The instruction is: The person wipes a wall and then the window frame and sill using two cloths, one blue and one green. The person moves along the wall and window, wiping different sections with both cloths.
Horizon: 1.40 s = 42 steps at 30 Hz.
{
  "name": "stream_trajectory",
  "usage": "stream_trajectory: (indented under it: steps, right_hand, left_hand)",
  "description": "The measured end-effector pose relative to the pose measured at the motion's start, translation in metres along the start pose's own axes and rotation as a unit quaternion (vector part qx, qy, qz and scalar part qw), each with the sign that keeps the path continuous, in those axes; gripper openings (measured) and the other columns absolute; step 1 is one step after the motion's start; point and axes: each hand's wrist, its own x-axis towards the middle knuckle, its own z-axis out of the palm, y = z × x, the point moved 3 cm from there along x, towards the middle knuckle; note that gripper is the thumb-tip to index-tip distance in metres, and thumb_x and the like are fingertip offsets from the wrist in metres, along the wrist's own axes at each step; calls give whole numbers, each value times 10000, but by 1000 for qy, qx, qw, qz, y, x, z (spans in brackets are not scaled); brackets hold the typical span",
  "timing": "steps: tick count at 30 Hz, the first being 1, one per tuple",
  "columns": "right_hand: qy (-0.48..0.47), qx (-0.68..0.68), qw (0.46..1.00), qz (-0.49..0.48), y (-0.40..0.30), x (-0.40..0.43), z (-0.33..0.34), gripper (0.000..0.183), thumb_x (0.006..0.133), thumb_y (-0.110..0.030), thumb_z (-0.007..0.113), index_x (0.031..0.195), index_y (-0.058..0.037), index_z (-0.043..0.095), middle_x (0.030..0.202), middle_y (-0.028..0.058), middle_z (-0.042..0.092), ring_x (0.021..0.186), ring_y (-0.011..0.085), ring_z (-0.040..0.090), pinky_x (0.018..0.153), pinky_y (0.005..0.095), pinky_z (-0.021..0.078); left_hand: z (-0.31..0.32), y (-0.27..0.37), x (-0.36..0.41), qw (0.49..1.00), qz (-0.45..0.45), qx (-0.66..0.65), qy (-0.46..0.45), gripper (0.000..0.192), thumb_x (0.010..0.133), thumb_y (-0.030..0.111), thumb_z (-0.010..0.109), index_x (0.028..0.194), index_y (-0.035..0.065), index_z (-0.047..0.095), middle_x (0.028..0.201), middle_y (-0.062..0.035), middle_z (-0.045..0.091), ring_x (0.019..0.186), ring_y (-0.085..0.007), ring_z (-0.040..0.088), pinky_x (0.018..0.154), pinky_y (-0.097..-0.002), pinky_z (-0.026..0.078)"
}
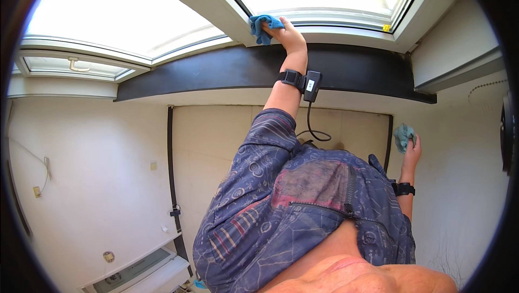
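My left hand [288,38] reaches forward to the white window frame, with a crumpled blue cloth [263,28] in its grip. The cloth lies against the lower corner of the frame [332,33], beside the upright post. Out to the right, my right hand [412,149] hangs lower, closed on a lighter teal cloth [403,136]. That second cloth is near the pale wall, and I cannot tell whether it touches it. Each forearm wears a black strap; the left one carries a small black device [312,86] with a cable.
A dark window sill [357,65] runs below the panes. On the left are a small window with a handle [77,65] and a wall with a cord [47,167]. A yellow tag [386,28] sits at the pane's right corner. A white shelf-like unit [158,272] stands lower left.
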Motion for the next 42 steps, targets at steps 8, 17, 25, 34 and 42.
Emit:
stream_trajectory:
  steps: [8, 17, 25, 34, 42]
  right_hand:
    - [-2, -17, 1000, 11, 22, 52, -16, 273, 925, -97, 491, 1164, -11, 590, 1059, 87, 657, 982, 163, 598, 883, 287, 453]
    - [3, -19, 1000, 12, 54, 86, -22, 285, 922, -114, 506, 1179, -13, 580, 1063, 109, 659, 976, 190, 610, 876, 298, 460]
    - [-23, -17, 999, 24, 72, 106, -19, 293, 920, -119, 509, 1189, -25, 576, 1055, 122, 664, 977, 201, 613, 877, 305, 460]
    - [-2, -69, 997, 20, 55, 125, -34, 304, 913, -123, 503, 1196, -42, 576, 1080, 129, 655, 1002, 235, 617, 894, 318, 459]
    - [-9, -5, 1000, 28, 53, 109, -38, 294, 914, -103, 489, 1185, -34, 580, 1047, 107, 651, 967, 182, 609, 876, 299, 467]
  left_hand:
    - [83, -3, -24, 995, -96, 16, 1, 664, 1003, 180, 441, 1477, -75, 52, 1559, -269, 31, 1456, -390, 70, 1187, -419, 71]
    - [136, -12, -79, 985, 17, 161, -57, 663, 987, 186, 470, 1460, -83, 91, 1538, -313, 51, 1440, -442, 83, 1174, -449, 73]
    - [156, -15, -102, 993, 43, 104, -47, 681, 996, 244, 442, 1473, -92, 91, 1529, -330, 72, 1426, -465, 107, 1166, -474, 100]
    - [193, 19, -148, 986, 67, -7, -154, 656, 956, 175, 521, 1451, -100, 190, 1512, -328, 164, 1398, -472, 182, 1158, -459, 131]
    - [175, 67, -149, 935, -100, -290, -176, 349, 1000, 154, 514, 1310, -4, 478, 1014, -22, 508, 884, -101, 448, 791, -249, 384]
